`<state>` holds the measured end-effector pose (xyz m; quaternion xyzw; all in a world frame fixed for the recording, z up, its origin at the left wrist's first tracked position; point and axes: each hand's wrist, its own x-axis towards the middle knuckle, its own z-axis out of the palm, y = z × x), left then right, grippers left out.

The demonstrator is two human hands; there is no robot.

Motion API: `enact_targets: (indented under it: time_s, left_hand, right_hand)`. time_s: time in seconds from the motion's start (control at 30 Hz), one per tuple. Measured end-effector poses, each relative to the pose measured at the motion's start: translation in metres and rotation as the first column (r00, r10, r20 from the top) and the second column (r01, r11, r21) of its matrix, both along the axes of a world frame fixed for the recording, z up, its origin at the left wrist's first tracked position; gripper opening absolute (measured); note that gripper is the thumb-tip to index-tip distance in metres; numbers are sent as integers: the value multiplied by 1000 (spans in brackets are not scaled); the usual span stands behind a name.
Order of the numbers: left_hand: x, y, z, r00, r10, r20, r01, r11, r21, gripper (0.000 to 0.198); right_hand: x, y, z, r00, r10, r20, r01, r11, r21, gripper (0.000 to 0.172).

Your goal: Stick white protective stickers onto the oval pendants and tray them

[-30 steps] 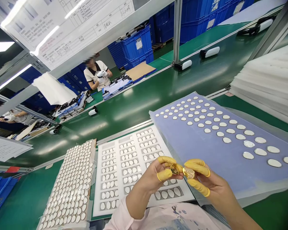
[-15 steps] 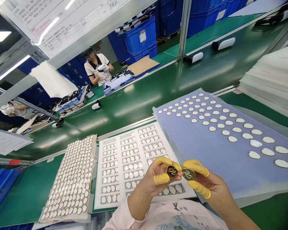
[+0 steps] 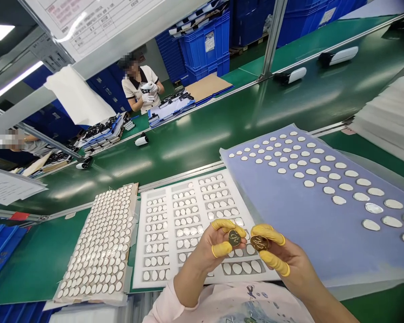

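We hold two small round metal pieces up before us. Our left hand point(image 3: 212, 249) has its thumb and fingers closed in a light pinch on a dark gold disc with a script-like mark on its face point(image 3: 234, 238). Our right hand point(image 3: 285, 252) is closed in the same way, gripping a brownish gold disc with a similar raised mark point(image 3: 259, 242) by its outer edge. The two discs face us side by side with a narrow gap between them; we cannot tell whether the left fingertips touch the right-hand disc. Yellow rubber finger covers point(image 3: 276, 263) sheathe digits of both hands.

Our hands are above the near right part of a white foam tray with three columns of slots point(image 3: 139, 269), which carries rows of white oval pieces. To its right we see a lilac sheet point(image 3: 306, 251) with more white ovals, spread mainly over its far and right parts. To its left, a brown board point(image 3: 133, 197) is densely packed with white ovals. All three lie on a green tabletop point(image 3: 37, 278).

Beyond runs a long, glossy green surface point(image 3: 195, 146), with several black-and-white devices point(image 3: 296, 76) along it. Across from us, a person in a cream top with a dark collar point(image 3: 149, 74) holds an object in white-gloved hands.
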<state>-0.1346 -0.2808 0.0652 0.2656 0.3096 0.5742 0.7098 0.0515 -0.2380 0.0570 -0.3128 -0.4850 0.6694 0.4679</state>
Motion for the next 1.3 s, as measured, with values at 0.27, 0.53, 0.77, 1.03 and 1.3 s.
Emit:
enact_targets:
  time_s: [0.27, 0.53, 0.77, 1.03, 1.3]
  left_hand:
    - [-56, 29, -8, 391, 59, -918, -32, 998, 51, 27]
    - [-137, 115, -31, -334, -159, -929, -328, 944, -44, 26]
    - [-157, 142, -42, -376, -320, -870, -371, 912, -176, 36]
    - [-126, 106, -8, -214, -131, -968, -273, 959, -69, 24]
    - [-21, 20, 12, 786, -214, -580, 291, 956, 41, 43]
  right_hand:
    - [-3, 0, -15, 995, 31, 100, -32, 999, 5, 27]
    - [-2, -1, -21, 982, 4, 191, -5, 1000, 3, 30]
    - [-4, -11, -10, 985, -108, 137, 123, 987, -108, 30]
    - [0, -8, -20, 993, -78, 84, 79, 997, 1, 27]
    - [-14, -12, -4, 996, -92, 4, 89, 975, 205, 21]
